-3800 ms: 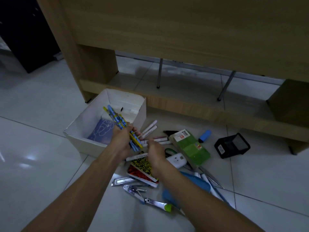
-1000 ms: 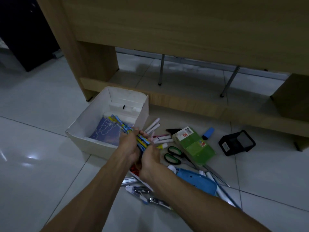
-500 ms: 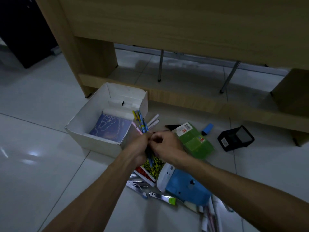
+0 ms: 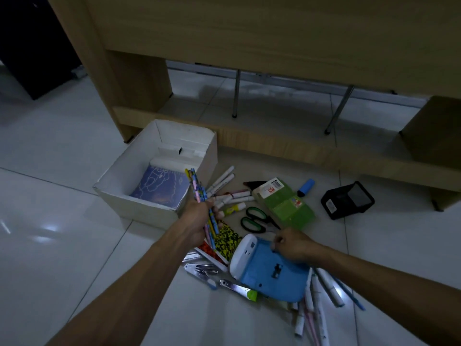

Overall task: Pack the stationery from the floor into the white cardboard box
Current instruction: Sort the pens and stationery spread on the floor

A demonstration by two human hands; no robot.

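Note:
The white cardboard box [image 4: 117, 178] stands open on the floor with a blue notebook [image 4: 159, 187] inside. My left hand [image 4: 197, 221] grips a bundle of coloured pencils [image 4: 198, 191], tips pointing up over the box's near right corner. My right hand [image 4: 290, 243] rests with curled fingers on the top edge of a blue and white device [image 4: 269, 270]; whether it grips it is unclear. White markers [image 4: 224, 182], a glue stick [image 4: 233, 208], green-handled scissors [image 4: 257, 219] and a green box [image 4: 284, 206] lie right of the cardboard box.
A wooden desk [image 4: 249, 33] rises behind the pile, its low rail just beyond the box. A black mesh holder [image 4: 348, 199] and a blue highlighter [image 4: 306, 187] lie at right. Patterned notebooks [image 4: 224, 239], metal clips [image 4: 202, 268] and several pens [image 4: 321, 295] crowd the near floor.
My hands have separated. The right hand left the pencil bundle and dropped down to the blue and white device; the left hand keeps the pencils upright by the box corner.

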